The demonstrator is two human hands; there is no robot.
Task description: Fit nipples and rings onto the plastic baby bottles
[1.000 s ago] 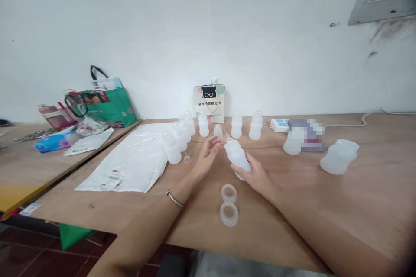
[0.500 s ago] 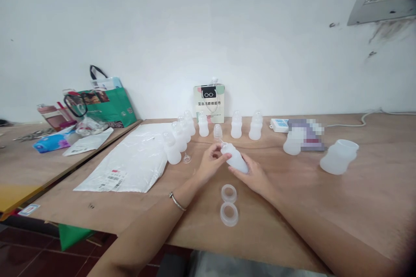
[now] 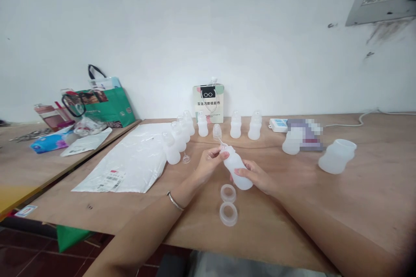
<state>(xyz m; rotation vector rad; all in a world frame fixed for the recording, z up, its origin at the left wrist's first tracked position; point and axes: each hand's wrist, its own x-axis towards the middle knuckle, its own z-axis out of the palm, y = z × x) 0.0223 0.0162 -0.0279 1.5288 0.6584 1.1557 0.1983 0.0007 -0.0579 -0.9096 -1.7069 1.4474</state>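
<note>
A frosted white baby bottle (image 3: 234,165) is tilted over the table, its top pointing up and to the left. My right hand (image 3: 256,176) wraps round its lower body with the thumb across the front. At the neck, my left hand (image 3: 212,158) is closed, its thumb pressed on the bottle's rim. A clear teat (image 3: 222,142) stands out from the top between the left fingers; how it sits in the neck is partly hidden. Two translucent rings (image 3: 228,193) lie just below the bottle, almost touching. A clear dome cap (image 3: 217,131) stands behind the teat.
Several capped bottles (image 3: 255,126) stand at the back and left, near a loose teat (image 3: 186,157). Two bottles without caps, one an open bottle (image 3: 338,156), are at right. A white mailing bag (image 3: 130,160) lies left; a paper bag (image 3: 208,104) leans on the wall.
The bottle has swung more upright, its base coming down and towards me with my right hand. The right thumb now lies across its front. My left hand stays at the neck.
</note>
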